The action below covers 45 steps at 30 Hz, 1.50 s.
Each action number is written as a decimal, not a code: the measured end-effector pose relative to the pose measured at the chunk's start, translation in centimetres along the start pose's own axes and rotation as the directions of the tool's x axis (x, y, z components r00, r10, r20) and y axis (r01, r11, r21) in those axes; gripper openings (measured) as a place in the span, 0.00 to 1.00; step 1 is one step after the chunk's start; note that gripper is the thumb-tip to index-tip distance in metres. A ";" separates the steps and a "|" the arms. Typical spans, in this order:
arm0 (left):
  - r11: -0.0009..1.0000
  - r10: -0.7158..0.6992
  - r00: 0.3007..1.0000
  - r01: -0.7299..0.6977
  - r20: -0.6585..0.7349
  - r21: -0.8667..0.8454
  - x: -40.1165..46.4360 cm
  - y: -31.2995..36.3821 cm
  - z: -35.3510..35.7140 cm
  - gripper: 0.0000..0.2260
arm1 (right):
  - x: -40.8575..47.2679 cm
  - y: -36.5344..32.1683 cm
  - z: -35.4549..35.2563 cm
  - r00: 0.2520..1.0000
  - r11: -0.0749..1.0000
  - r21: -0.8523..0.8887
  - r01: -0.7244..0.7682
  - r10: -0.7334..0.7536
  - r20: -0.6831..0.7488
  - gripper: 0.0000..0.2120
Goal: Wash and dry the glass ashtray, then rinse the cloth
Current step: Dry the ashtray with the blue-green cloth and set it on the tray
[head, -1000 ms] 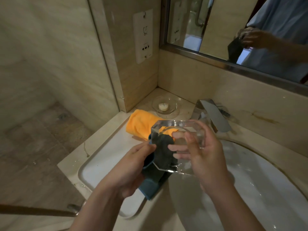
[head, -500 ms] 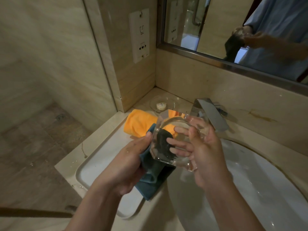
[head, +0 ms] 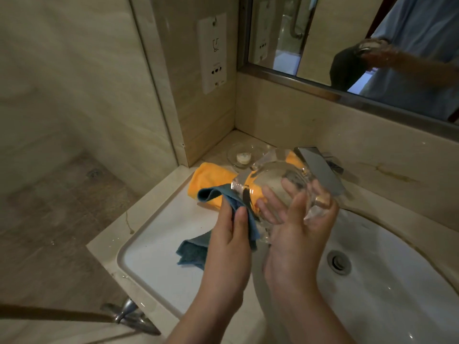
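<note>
The person's right hand [head: 301, 219] grips the glass ashtray [head: 275, 187] above the left side of the white sink [head: 387, 289], fingers curled around its underside. Compared with a second ago, the ashtray has tilted further onto its edge and risen slightly toward the faucet [head: 320, 167]. The left hand [head: 229, 234] is closed on the blue cloth [head: 223, 197], which a moment ago was pushed inside the ashtray's bowl and now bears on its outer left rim. The wiping appears to have moved from the inside to the outside, so drying seems well along; rinsing the cloth remains. An orange towel [head: 211, 182] lies on the counter behind.
</note>
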<state>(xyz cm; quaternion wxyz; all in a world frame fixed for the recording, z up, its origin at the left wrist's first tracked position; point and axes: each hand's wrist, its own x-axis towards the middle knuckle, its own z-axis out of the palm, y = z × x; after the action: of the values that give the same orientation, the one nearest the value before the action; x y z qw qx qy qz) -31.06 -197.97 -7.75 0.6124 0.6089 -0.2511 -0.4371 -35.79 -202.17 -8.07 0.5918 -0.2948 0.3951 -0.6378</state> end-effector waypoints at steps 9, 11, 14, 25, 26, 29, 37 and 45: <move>0.976 -0.116 0.977 0.145 0.179 -0.161 1.0 0.5 -1.2 0.09 | -0.9 0.2 -0.6 0.999 0.997 0.060 -0.040 0.042 -0.034 0.07; 0.945 -0.136 0.964 0.195 0.227 -0.264 0.7 0.0 -1.1 0.12 | -0.7 0.0 -0.5 0.998 0.996 0.079 -0.030 0.034 -0.046 0.07; 0.907 -0.140 0.954 0.231 0.266 -0.352 0.5 -0.4 -1.2 0.16 | -0.6 -0.4 -0.6 0.998 0.991 0.127 -0.038 0.045 -0.052 0.08; 0.970 -0.041 0.979 0.087 0.200 -0.226 3.0 1.3 -4.1 0.13 | 1.6 -1.1 -3.0 0.944 0.880 -0.460 -0.116 0.242 0.223 0.08; 0.979 -0.025 0.974 0.069 0.226 -0.190 3.2 1.6 -4.6 0.13 | 1.8 -1.2 -3.2 0.921 0.842 -0.530 -0.103 0.282 0.270 0.05; 0.985 -0.030 0.946 0.082 0.324 -0.149 3.1 1.7 -4.8 0.08 | 1.9 -1.4 -2.9 0.904 0.820 -0.560 -0.120 0.323 0.279 0.05; 0.798 -0.130 0.877 0.370 0.463 -0.476 2.6 0.2 -3.0 0.25 | 1.2 -0.4 -2.2 0.902 0.733 -0.677 -0.061 0.331 0.278 0.14; 0.831 -0.181 0.873 0.382 0.453 -0.404 2.0 -1.0 -1.9 0.18 | 1.2 0.8 -2.5 0.901 0.593 -0.803 0.049 0.321 0.292 0.12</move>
<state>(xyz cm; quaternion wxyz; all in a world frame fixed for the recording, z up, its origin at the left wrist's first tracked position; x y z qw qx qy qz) -28.73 -198.48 -9.44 0.6076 0.3669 -0.1582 -0.6864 -37.64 -202.99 -10.14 0.5149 -0.6207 0.5259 -0.2704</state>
